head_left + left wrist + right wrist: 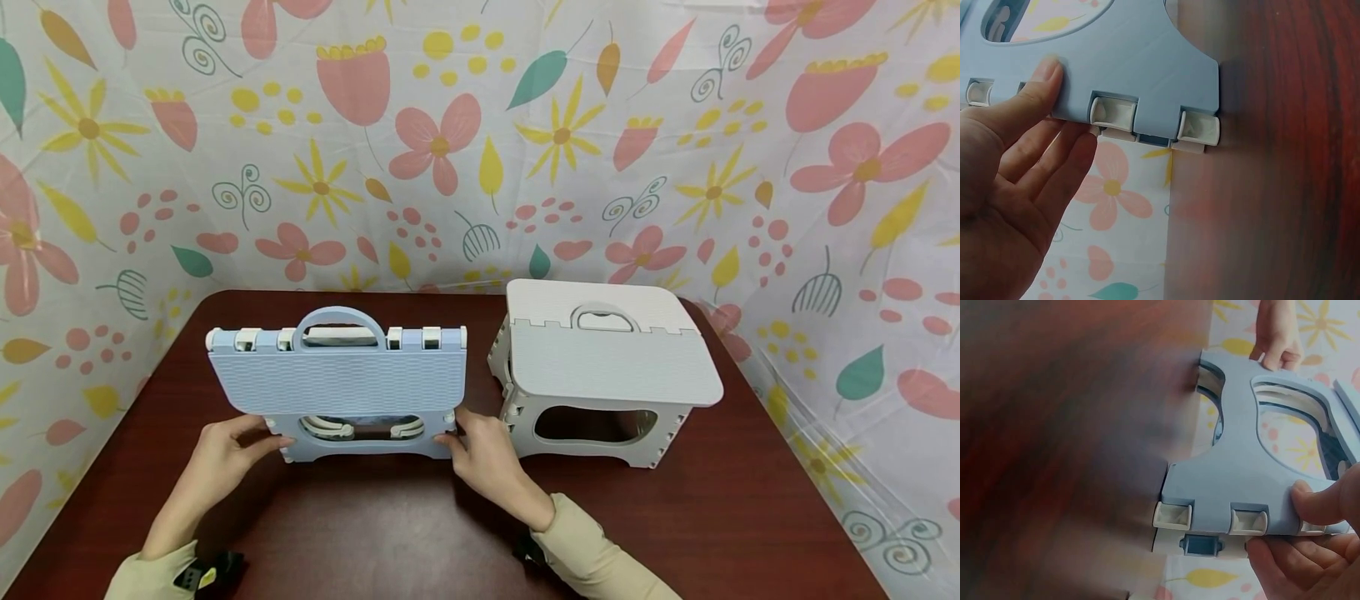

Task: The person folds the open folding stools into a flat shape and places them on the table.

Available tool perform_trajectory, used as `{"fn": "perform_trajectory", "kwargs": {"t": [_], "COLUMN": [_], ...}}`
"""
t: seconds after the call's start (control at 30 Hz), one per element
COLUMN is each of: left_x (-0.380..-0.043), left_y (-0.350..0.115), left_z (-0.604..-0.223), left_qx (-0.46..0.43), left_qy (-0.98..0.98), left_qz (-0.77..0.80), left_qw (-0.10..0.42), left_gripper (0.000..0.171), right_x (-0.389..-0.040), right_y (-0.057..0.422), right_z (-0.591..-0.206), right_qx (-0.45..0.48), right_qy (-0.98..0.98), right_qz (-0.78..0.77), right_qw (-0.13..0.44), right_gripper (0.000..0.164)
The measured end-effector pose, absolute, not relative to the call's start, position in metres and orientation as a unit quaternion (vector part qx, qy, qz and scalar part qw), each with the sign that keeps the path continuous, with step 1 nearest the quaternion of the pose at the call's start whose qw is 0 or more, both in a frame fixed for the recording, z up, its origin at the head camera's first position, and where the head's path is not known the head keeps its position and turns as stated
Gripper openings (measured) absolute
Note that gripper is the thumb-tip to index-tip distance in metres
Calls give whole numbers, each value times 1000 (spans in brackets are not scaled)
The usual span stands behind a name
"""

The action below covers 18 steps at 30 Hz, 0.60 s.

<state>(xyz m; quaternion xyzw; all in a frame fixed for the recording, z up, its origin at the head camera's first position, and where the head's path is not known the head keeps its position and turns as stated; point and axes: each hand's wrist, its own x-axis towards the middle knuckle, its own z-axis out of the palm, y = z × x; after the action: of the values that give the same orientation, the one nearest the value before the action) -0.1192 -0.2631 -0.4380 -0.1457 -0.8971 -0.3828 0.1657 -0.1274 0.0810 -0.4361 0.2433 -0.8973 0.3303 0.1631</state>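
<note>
A light blue folding step stool (337,379) stands partly folded on the table, its two top halves hinged up under an arched carry handle (341,317). My left hand (225,458) pinches the left side edge of its front leg panel (1141,69), thumb on the outer face and fingers behind. At the opposite edge my right hand (487,457) grips the same panel, thumb on the face and fingers at the white hinge pieces (1249,521). White folded side pieces (326,428) show through the panel's opening.
A white folding step stool (607,358) stands fully opened to the right, close to my right hand. Both are on a dark red-brown wooden table (390,533). Behind hangs a flower-patterned curtain (480,167). A black strap device (210,575) is at my left wrist.
</note>
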Motion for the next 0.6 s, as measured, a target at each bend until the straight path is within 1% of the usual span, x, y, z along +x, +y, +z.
{"fn": "perform_trajectory", "kwargs": {"t": [0.2,0.3,0.43,0.6], "left_x": [-119,-118,-117,-117], "left_y": [-264,-263,-262,-263], "left_z": [-439,-438,-437,-437], "left_qx": [-142,-125,-102,-99], "left_qy": [-896,-899,-901,-900], "left_qz": [-386,-389,-398,-402], "left_qw": [168,158,139,134], "left_gripper": [28,28,28,30], "right_x": [-127,-127,-125,-122], "right_y": [82,83,83,82], "right_z": [-436,-435,-433,-430], "right_qx": [241,237,238,235], "right_qy": [-889,-889,-895,-901], "right_qz": [362,368,351,334], "right_qw": [145,134,141,149], "right_gripper": [17,17,18,19]}}
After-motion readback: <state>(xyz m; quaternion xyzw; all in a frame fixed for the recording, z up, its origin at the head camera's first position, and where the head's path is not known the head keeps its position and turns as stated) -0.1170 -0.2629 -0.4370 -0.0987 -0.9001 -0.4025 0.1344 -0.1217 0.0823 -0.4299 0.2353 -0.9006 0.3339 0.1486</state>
